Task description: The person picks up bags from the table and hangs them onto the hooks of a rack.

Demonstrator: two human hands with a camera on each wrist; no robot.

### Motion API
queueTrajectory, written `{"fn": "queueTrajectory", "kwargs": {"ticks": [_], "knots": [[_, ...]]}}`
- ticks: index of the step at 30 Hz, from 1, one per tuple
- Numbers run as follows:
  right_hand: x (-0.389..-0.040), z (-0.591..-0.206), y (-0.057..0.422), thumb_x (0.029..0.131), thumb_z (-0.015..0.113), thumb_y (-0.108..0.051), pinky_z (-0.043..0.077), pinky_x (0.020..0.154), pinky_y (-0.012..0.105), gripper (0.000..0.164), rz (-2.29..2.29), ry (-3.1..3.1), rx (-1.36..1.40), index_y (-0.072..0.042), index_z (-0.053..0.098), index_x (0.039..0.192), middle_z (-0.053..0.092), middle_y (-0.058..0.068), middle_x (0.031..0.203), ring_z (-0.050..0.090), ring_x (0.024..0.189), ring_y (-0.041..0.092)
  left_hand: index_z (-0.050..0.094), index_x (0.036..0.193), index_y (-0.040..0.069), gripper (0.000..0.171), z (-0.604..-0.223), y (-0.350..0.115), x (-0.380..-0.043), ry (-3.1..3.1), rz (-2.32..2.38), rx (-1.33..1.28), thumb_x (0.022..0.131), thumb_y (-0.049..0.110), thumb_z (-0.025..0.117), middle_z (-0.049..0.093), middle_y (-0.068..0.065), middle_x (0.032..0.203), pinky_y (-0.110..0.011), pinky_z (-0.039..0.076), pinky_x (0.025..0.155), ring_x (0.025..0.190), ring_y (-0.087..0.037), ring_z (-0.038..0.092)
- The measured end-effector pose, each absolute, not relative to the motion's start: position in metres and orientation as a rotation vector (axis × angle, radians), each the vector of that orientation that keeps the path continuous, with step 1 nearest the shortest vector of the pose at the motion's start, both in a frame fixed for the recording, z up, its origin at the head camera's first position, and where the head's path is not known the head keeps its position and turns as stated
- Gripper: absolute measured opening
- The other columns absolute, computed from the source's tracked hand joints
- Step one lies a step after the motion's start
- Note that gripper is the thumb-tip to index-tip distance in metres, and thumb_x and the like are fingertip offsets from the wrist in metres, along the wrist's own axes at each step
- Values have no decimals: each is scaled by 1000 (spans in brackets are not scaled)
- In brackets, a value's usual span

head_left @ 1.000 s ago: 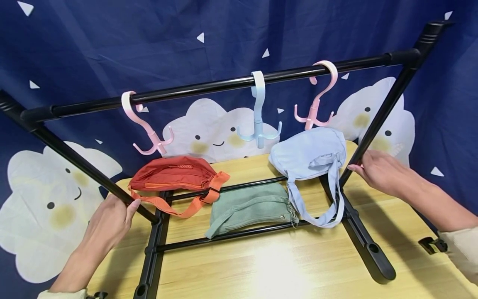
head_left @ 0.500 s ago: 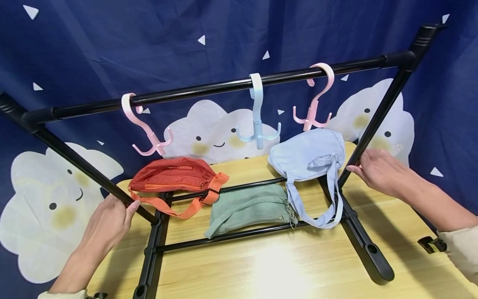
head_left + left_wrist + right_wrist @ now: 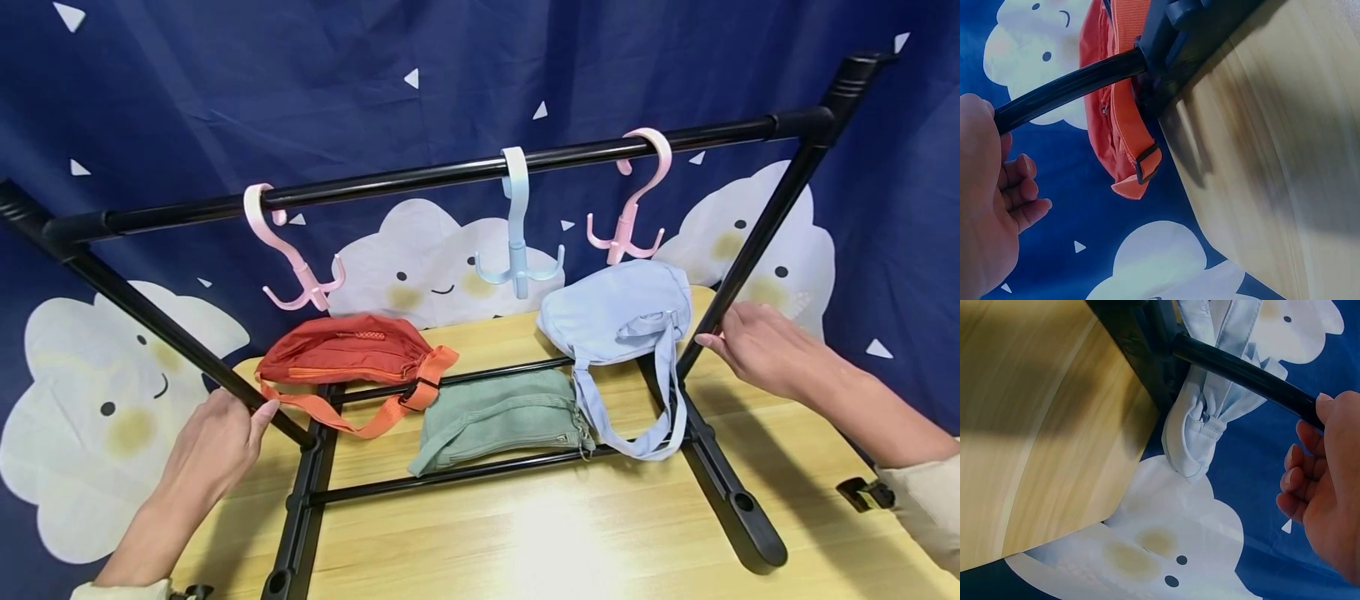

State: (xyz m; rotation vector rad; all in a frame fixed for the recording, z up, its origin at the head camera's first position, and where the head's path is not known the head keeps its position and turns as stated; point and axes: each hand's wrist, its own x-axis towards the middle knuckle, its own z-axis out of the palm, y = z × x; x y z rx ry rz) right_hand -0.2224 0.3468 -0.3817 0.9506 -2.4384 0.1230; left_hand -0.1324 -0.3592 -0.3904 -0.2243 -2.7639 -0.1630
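Ctr of frame, the blk rack (image 3: 420,177) stands on the wood counter (image 3: 420,542), crossbar (image 3: 585,155) running L to R across the upper half. From my end, both hands are on it: left hand (image 3: 213,446), lower L, fingers pinching the L post (image 3: 153,318); right hand (image 3: 765,346), mid-R, fingers pinching the R post (image 3: 765,236). Wrist cams show the spare fingers loosely curled below the grip.

I judge the rack stiff, prob. hollow tube, so light for its size; the gloss could slip a bit & joints may wobble. Best hold: both posts, low, approx. level w/ each other. Pink hooks (image 3: 302,271) & blue hook (image 3: 517,208) look like lt. plastic, apt to swing if jolted. Soft bags: red bag (image 3: 352,350) at L, green bag (image 3: 502,417) ctr, pale blue bag (image 3: 600,312) at R. Straps over the base could drag.
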Motion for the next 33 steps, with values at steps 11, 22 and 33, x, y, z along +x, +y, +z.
{"fn": "queueTrajectory", "kwargs": {"ticks": [11, 22, 33], "knots": [[-223, -382, 345, 108, 55, -32, 34, 53, 35, 33, 131, -2449, 934, -3, 56, 92, 45, -3, 67, 40, 58, 13, 57, 69, 8, 50, -388, -359, -132, -2786, -172, -215, 110, 36, 49, 49, -7, 72, -41, 38, 67, 70, -24, 49], [-223, -383, 346, 110, 51, -36, 34, 51, 31, 36, 153, -2415, 968, -3, 56, 95, 45, -4, 67, 39, 58, 9, 54, 66, 11, 50, -390, -358, -132, -2765, -169, -225, 110, 36, 49, 43, -4, 67, -36, 35, 64, 66, -21, 45], [-219, -378, 345, 107, 57, -35, 46, 58, 42, 36, 111, -2453, 924, -3, 58, 90, 58, 0, 70, 54, 59, 16, 57, 72, 8, 49, -386, -356, -129, -2799, -135, -195, 109, 40, 52, 46, -3, 65, -41, 39, 60, 64, -23, 49]]}}
